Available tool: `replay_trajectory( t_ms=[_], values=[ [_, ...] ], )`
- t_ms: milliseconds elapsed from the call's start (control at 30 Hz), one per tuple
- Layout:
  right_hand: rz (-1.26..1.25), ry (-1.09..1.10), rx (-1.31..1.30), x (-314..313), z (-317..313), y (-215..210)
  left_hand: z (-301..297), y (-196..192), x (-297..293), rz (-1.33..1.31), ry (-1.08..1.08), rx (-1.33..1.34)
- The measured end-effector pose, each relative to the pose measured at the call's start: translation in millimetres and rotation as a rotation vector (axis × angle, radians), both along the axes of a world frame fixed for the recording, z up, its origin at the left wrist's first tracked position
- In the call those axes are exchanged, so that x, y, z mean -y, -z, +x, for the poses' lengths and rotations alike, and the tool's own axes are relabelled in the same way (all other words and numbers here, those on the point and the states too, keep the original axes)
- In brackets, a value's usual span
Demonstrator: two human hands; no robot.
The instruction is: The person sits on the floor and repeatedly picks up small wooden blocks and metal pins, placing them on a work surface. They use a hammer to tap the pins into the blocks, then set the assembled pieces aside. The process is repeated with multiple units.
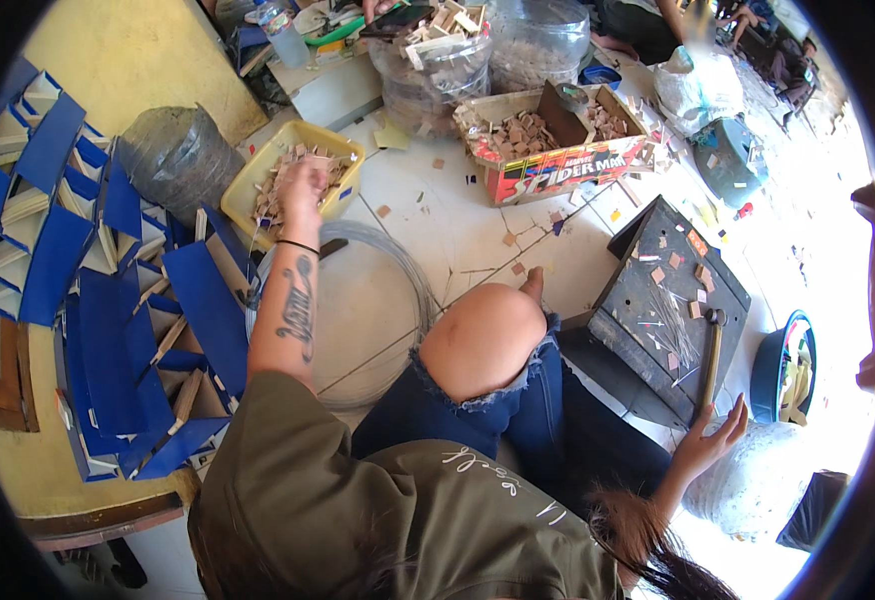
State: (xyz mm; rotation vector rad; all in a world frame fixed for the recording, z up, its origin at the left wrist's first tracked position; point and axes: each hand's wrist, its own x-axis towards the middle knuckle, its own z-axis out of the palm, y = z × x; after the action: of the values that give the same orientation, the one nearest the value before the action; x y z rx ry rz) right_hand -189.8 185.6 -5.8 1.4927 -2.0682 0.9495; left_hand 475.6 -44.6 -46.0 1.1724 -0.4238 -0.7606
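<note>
Over the yellow tray (258, 170) of small wooden pieces (303, 165), the left hand (301, 190) reaches in with fingers curled among them, while the right hand (710, 437) hangs open-fingered just beside the hammer (710, 355); a loose scoop could scatter pieces onto the tiled floor (438, 215).

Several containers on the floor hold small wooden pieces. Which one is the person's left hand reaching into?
The yellow plastic tub: the left hand rests in it, while the cardboard box lies farther away.
</note>
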Motion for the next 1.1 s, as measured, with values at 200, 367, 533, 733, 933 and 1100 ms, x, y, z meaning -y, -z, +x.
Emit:
replay_trajectory(
  t_ms=[200,367,533,733,933,1100],
  values=[
    [0.282,-0.173,-0.031,20,35,-23,8,-24,34,0.052,-0.218,-0.094],
    [0.465,-0.259,-0.096,62,60,-27,-119,-7,-5,0.1,0.144,0.376],
    [0.528,-0.263,-0.036,93,56,-24,-237,-22,-45,-0.126,0.553,0.657],
    [0.458,-0.298,0.053,94,50,-20,-313,-72,-43,-0.303,0.936,0.966],
    [0.197,-0.378,0.597,86,32,-25,-384,-90,-15,-0.46,1.028,1.239],
    [-0.031,-0.403,1.13,86,18,-21,-472,-81,6,-0.561,1.05,1.538]
  ],
)
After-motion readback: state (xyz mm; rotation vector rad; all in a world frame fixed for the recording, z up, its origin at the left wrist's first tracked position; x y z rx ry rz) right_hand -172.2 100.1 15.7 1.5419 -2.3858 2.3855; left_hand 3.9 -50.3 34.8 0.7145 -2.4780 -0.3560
